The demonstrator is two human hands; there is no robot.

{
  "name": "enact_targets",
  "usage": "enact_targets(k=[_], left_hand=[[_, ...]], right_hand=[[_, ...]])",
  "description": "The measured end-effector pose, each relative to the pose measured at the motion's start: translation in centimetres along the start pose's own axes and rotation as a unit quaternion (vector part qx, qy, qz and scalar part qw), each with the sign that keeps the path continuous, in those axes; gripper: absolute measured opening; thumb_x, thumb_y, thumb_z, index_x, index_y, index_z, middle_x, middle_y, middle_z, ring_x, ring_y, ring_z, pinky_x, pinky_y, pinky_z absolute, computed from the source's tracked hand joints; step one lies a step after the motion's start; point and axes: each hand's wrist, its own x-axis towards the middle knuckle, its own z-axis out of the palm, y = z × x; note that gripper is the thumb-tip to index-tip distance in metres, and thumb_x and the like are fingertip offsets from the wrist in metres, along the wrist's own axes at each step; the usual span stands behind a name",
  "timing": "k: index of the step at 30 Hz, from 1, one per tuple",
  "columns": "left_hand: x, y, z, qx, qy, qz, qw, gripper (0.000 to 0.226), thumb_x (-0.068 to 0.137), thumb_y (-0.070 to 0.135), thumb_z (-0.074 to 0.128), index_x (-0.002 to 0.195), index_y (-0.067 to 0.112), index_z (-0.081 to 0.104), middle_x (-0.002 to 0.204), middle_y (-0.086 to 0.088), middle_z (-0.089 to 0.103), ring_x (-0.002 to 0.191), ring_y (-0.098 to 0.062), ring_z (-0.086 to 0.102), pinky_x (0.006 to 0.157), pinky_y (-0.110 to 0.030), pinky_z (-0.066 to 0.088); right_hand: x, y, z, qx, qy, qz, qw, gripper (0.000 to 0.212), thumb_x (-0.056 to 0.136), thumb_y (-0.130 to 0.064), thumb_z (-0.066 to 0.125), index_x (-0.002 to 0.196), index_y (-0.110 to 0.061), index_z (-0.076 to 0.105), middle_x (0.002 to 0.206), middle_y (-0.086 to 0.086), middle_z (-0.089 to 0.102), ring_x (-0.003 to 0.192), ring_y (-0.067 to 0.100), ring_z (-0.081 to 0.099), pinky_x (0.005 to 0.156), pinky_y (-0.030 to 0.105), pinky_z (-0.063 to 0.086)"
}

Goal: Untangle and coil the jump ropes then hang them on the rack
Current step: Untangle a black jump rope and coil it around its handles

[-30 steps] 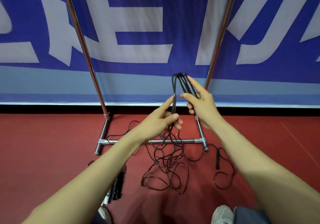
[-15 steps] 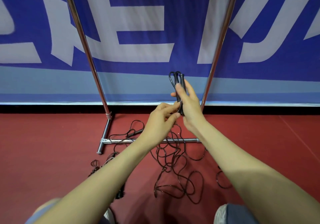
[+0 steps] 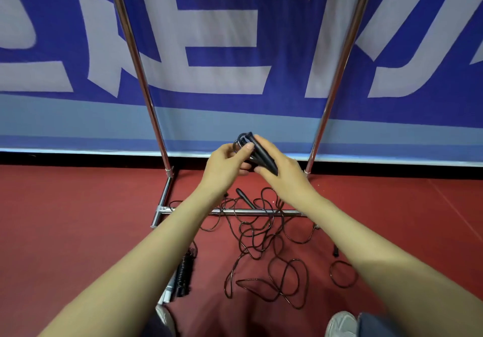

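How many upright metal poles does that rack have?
2: the left pole stands left of centre, the right pole right of centre. None seems hidden.

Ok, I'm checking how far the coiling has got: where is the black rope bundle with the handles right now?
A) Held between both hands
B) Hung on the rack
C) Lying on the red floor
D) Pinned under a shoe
A: the left hand and right hand both grip the rope bundle in the air in front of the rack, above a loose tangle on the floor.

Sports hall: red court floor [image 3: 78, 232], big blue-and-white banner [image 3: 235, 36], steel rack [image 3: 138, 62], jump ropes [image 3: 261, 245].
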Motion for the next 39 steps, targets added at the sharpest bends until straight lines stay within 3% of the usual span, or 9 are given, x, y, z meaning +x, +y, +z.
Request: enact_targets(k=[4,7,11,15,18,21,25,32,39], left_hand=[[0.1,-0.2,0.2,-0.010,0.005,0.001,1.000,0.017,0.096,0.013,0.055,0.099,0.001,0.066,0.081,-0.007,0.066,0.064,-0.013,0.063,0.070,-0.026,0.056],[0.1,0.5,-0.3,0.006,-0.024,0.006,1.000,0.016,0.097,0.006,0.051,0.098,0.003,0.067,0.076,-0.005,0.063,0.062,-0.012,0.061,0.069,-0.022,0.056],[0.2,1.7,-2.0,-0.009,-0.043,-0.021,0.999,0.018,0.094,-0.002,0.054,0.111,0.002,0.060,0.076,-0.007,0.063,0.062,-0.015,0.060,0.069,-0.020,0.056],[0.0,2.3,-2.9,-0.082,-0.049,-0.062,0.994,0.027,0.089,-0.004,0.060,0.112,0.002,0.047,0.076,-0.011,0.067,0.066,-0.018,0.065,0.070,-0.027,0.058],[0.1,2.7,-2.9,-0.107,-0.034,-0.079,0.990,0.023,0.089,-0.007,0.059,0.102,0.008,0.045,0.076,-0.010,0.067,0.060,-0.012,0.065,0.069,-0.027,0.057],[0.5,2.8,-3.1,-0.070,-0.017,-0.063,0.995,0.023,0.088,-0.008,0.056,0.099,0.009,0.045,0.075,-0.009,0.066,0.061,-0.014,0.065,0.069,-0.026,0.055],[0.9,2.8,-3.8,-0.025,-0.014,-0.048,0.998,0.023,0.087,-0.007,0.060,0.098,0.008,0.046,0.075,-0.010,0.066,0.066,-0.017,0.064,0.064,-0.023,0.053],[0.2,2.1,-1.9,-0.240,-0.037,-0.069,0.968,0.038,0.084,0.007,0.069,0.116,0.005,0.049,0.088,-0.005,0.068,0.073,-0.008,0.067,0.074,-0.017,0.052],[-0.9,1.4,-0.4,-0.172,-0.102,-0.017,0.980,0.035,0.083,0.000,0.068,0.117,0.002,0.059,0.073,0.002,0.070,0.074,-0.015,0.067,0.071,-0.023,0.050]], right_hand=[[-0.3,0.5,-0.2,-0.084,-0.005,-0.029,0.996,0.074,0.090,-0.004,0.057,0.147,-0.042,0.030,0.126,-0.001,0.060,0.106,0.017,0.058,0.089,0.033,0.049],[-0.5,0.9,-0.9,-0.072,-0.025,-0.047,0.996,0.079,0.089,-0.005,0.061,0.145,-0.051,0.027,0.119,0.000,0.061,0.101,0.014,0.058,0.088,0.026,0.047],[-0.7,1.4,-2.0,-0.033,-0.098,-0.039,0.994,0.079,0.088,-0.014,0.069,0.138,-0.058,0.026,0.138,-0.010,0.053,0.120,0.005,0.052,0.097,0.005,0.034],[-1.0,1.7,-2.8,0.046,-0.143,-0.014,0.989,0.077,0.087,-0.014,0.071,0.130,-0.065,0.033,0.141,-0.019,0.049,0.118,0.000,0.056,0.111,0.030,0.038],[-1.1,1.6,-2.8,0.074,-0.157,-0.002,0.985,0.076,0.087,-0.015,0.070,0.129,-0.067,0.033,0.137,-0.017,0.052,0.115,0.001,0.059,0.111,0.035,0.039],[-1.1,1.6,-3.0,0.057,-0.164,0.014,0.985,0.068,0.088,-0.021,0.069,0.135,-0.057,0.035,0.124,-0.008,0.062,0.105,-0.001,0.062,0.102,0.034,0.046],[-1.0,1.5,-3.2,0.006,-0.184,0.013,0.983,0.054,0.092,-0.025,0.064,0.137,-0.046,0.042,0.099,0.006,0.068,0.066,0.004,0.055,0.070,0.037,0.050],[-1.0,1.2,-2.4,0.164,-0.142,0.063,0.974,0.049,0.092,-0.015,0.064,0.133,-0.029,0.043,0.104,0.011,0.069,0.056,0.013,0.045,0.063,0.034,0.042],[-0.6,0.4,-1.2,0.249,-0.134,0.105,0.953,0.043,0.093,-0.011,0.062,0.120,-0.023,0.031,0.077,0.015,0.046,0.053,0.011,0.041,0.058,0.027,0.039]])
